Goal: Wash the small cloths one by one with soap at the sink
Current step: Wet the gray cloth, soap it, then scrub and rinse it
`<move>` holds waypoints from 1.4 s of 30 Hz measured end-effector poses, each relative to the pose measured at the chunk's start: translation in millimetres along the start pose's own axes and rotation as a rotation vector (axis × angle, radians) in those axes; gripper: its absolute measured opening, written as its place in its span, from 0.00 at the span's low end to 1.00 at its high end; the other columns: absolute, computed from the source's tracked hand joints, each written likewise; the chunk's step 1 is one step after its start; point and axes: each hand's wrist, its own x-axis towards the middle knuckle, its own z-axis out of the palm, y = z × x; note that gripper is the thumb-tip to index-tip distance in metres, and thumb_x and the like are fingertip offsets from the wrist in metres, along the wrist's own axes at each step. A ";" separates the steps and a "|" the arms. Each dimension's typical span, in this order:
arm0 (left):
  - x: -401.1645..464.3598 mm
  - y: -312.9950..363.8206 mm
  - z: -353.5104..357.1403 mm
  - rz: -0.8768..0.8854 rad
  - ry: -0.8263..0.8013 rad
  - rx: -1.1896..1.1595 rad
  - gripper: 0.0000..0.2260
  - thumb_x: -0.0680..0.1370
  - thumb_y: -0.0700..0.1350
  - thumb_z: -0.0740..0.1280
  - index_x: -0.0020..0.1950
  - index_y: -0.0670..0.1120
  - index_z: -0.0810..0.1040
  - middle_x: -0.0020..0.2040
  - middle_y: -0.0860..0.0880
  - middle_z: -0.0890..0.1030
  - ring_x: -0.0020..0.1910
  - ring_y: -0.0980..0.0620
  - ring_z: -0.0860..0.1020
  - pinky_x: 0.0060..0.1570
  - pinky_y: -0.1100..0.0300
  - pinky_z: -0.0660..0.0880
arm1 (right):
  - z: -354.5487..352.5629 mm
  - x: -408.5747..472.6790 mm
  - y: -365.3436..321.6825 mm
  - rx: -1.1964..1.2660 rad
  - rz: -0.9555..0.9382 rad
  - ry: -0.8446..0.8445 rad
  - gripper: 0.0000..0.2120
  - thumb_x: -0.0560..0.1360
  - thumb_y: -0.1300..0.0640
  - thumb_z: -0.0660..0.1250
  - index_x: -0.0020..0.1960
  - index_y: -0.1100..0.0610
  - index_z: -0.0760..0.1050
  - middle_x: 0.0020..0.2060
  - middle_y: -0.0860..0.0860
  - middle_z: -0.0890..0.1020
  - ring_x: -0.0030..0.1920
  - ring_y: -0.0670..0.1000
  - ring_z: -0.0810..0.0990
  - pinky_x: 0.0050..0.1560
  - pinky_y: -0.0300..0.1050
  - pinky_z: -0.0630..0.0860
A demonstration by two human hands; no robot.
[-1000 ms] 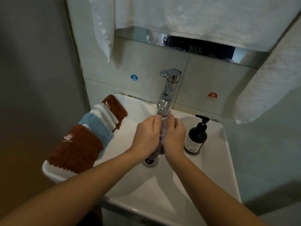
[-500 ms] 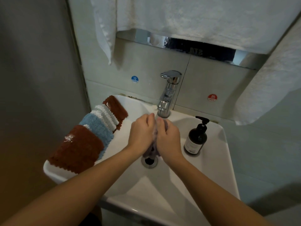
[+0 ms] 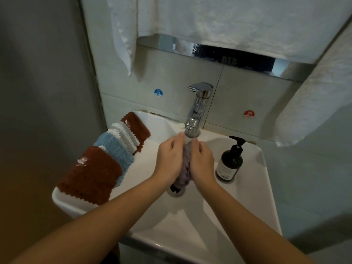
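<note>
Near rim: bare white front edge of the sink (image 3: 190,242), both forearms crossing it toward the basin.
Drain: round metal drain (image 3: 176,189) at basin centre, directly below the lower end of the cloth, partly hidden by it.
Left hand: left hand (image 3: 169,161) closed against the left face of the purple cloth (image 3: 185,168), palm inward, fingers curled round it.
Right hand: right hand (image 3: 202,161) pressed to the right face of the same cloth, gripping it from the opposite side.
Cloth position: bunched into a roll, sandwiched between the two palms, held above the basin and not resting on it.
Long axis: running near to far, from just over the drain up to the spout; lower end hanging free below the heels of the hands, upper end hidden between the fingertips.
Nearer hand: neither; cloth exactly between them, so any rubbing likely slides one palm forward and the other back along that axis.
Water: thin pale stream seemingly falling from the faucet (image 3: 198,109) onto the top of the cloth; hard to tell for certain.
Soap: dark pump bottle (image 3: 229,161) standing on the sink ledge just beside the right hand, apart from it.
Waiting cloths: row of brown, blue, white and brown cloths (image 3: 102,159) overlapping along the left rim, well apart from the left hand; foam fleck on the nearest brown one.
Far: white towels (image 3: 228,21) hanging over the mirror edge.
Stage, judged: scrubbing or rinsing one cloth, several left.
</note>
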 end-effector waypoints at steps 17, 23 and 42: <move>0.9 -5.7 -4.7 0.062 -0.058 0.135 0.14 0.84 0.50 0.58 0.41 0.47 0.75 0.33 0.50 0.77 0.32 0.60 0.77 0.34 0.65 0.74 | -1.7 -11.2 -16.9 0.245 -0.115 0.036 0.15 0.84 0.54 0.55 0.43 0.57 0.75 0.33 0.51 0.77 0.34 0.46 0.75 0.35 0.43 0.74; 16.6 3.1 -9.1 0.201 0.108 0.279 0.16 0.83 0.49 0.59 0.35 0.48 0.70 0.29 0.53 0.72 0.28 0.61 0.71 0.32 0.65 0.66 | 3.1 -12.0 2.6 -0.128 -0.117 -0.149 0.17 0.82 0.52 0.55 0.39 0.57 0.74 0.32 0.55 0.80 0.34 0.56 0.81 0.39 0.56 0.80; 11.8 -2.2 -7.3 0.187 0.013 0.221 0.15 0.84 0.49 0.57 0.38 0.49 0.72 0.32 0.52 0.75 0.31 0.59 0.74 0.34 0.61 0.69 | 1.6 -17.5 1.5 -0.003 -0.165 -0.099 0.18 0.83 0.49 0.53 0.41 0.58 0.72 0.32 0.55 0.78 0.35 0.54 0.78 0.37 0.52 0.76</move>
